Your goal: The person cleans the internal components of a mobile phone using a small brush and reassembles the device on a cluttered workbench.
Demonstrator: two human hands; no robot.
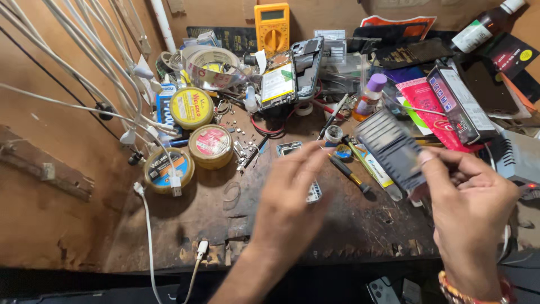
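I see the right hand (pixel 469 208) pinching a dark ribbed panel (pixel 391 149) at its lower corner, tilted above the worktop (pixel 225 219). Left hand (pixel 292 194) is blurred, fingers loose, grasping nothing, over a small phone part (pixel 289 148). Looks like an inspection step; the free fingers need steadying beside the panel's edge.

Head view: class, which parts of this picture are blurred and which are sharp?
Head view: the left hand and the dark flat part in the right hand are smeared by motion; the three round tins and yellow multimeter look sharp.
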